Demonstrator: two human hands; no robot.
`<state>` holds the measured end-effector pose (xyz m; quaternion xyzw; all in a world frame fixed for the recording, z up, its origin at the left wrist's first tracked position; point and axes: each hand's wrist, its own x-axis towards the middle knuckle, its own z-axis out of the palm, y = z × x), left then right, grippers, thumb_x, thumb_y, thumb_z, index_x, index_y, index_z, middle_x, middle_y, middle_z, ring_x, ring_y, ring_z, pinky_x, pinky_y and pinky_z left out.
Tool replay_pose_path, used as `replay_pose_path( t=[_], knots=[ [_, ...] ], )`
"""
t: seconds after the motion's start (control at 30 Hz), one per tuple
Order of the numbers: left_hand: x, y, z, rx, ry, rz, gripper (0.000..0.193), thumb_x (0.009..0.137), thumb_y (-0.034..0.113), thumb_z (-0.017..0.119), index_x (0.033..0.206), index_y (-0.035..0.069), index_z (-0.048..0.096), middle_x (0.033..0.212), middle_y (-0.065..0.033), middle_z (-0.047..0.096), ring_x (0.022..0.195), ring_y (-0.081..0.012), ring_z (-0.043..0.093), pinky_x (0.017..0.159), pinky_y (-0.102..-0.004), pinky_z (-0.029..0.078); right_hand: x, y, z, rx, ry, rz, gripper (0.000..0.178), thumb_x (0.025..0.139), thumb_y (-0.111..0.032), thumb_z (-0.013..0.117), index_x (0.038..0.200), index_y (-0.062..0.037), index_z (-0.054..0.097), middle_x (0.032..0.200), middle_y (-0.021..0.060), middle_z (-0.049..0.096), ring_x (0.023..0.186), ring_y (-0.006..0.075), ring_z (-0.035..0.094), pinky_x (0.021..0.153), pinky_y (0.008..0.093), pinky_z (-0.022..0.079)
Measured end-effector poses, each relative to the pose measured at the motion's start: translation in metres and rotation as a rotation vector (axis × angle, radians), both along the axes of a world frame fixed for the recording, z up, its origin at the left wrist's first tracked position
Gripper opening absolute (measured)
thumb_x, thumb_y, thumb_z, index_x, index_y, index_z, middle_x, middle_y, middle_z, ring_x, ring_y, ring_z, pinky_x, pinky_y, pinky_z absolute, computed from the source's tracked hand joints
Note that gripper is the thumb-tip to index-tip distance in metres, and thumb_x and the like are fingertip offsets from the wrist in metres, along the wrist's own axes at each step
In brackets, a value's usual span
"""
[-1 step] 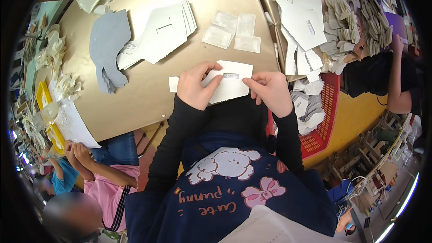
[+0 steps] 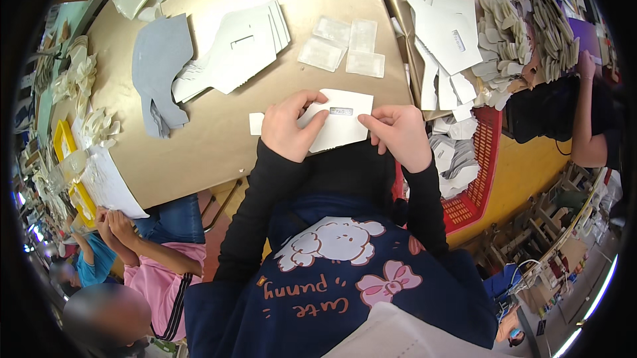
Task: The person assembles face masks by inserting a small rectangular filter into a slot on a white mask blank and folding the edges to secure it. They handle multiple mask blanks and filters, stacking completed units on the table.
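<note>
A flat white cut-out piece (image 2: 346,134) lies at the table's near edge, with a small grey printed label (image 2: 341,112) set in a rectangular slot. My left hand (image 2: 289,127) is closed over the left part of this piece, its thumb and forefinger near the label. At the right edge, my right hand (image 2: 403,134) pinches the same piece between thumb and fingers. A narrow end of it shows past my left hand. Just beyond my hands are several small clear plastic rectangles (image 2: 365,64). A fanned stack of white slotted pieces (image 2: 255,59) rests to the far left of them.
Grey cut pieces (image 2: 159,66) lie left on the brown table (image 2: 199,152). More white pieces (image 2: 451,33) are stacked at right, beside piled pieces (image 2: 507,19). A red basket (image 2: 484,165) with pieces stands right. A co-worker in pink (image 2: 166,272) sits left; another person's arm (image 2: 584,112) is right.
</note>
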<state>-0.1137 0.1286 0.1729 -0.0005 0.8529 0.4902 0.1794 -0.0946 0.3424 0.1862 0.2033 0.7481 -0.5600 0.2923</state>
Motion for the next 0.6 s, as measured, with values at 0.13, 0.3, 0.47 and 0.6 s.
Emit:
replay_pose_path(
  t=[0.13, 0.3, 0.47, 0.6],
  knots=[
    [-0.002, 0.002, -0.001, -0.009, 0.009, 0.012, 0.022, 0.082, 0.013, 0.073, 0.101, 0.004, 0.071, 0.087, -0.0043, 0.071, 0.068, -0.0127, 0.053, 0.067, -0.0269, 0.047, -0.005, 0.0, 0.002, 0.002, -0.034, -0.005, 0.028, 0.089, -0.02, 0.072, 0.088, 0.008, 0.073, 0.057, 0.0066, 0.063, 0.041, 0.0092, 0.055, 0.041, 0.0241, 0.041],
    [-0.007, 0.003, -0.005, 0.003, 0.039, 0.021, 0.022, 0.081, 0.011, 0.073, 0.101, 0.004, 0.071, 0.085, -0.0046, 0.07, 0.066, -0.012, 0.052, 0.065, -0.0265, 0.046, -0.01, 0.0, -0.001, 0.014, -0.037, -0.023, 0.027, 0.089, -0.02, 0.072, 0.086, 0.0069, 0.072, 0.057, 0.0058, 0.062, 0.043, 0.0087, 0.054, 0.042, 0.0238, 0.04],
    [-0.009, 0.001, -0.003, 0.026, 0.027, 0.002, 0.021, 0.081, 0.011, 0.073, 0.101, 0.004, 0.07, 0.082, -0.0027, 0.066, 0.066, -0.01, 0.048, 0.064, -0.0252, 0.045, -0.004, -0.001, 0.001, 0.08, 0.153, 0.087, 0.022, 0.089, -0.017, 0.073, 0.086, 0.0047, 0.07, 0.058, 0.0029, 0.061, 0.049, 0.0056, 0.052, 0.047, 0.0227, 0.04],
    [-0.011, -0.005, -0.002, 0.088, -0.052, -0.004, 0.019, 0.081, 0.01, 0.073, 0.098, 0.003, 0.069, 0.081, -0.0109, 0.065, 0.064, -0.0213, 0.054, 0.064, -0.0322, 0.047, -0.002, -0.001, 0.006, 0.082, 0.214, 0.144, 0.017, 0.091, -0.011, 0.072, 0.09, 0.0054, 0.068, 0.064, 0.0002, 0.062, 0.053, 0.0023, 0.052, 0.048, 0.0188, 0.039]
  ],
)
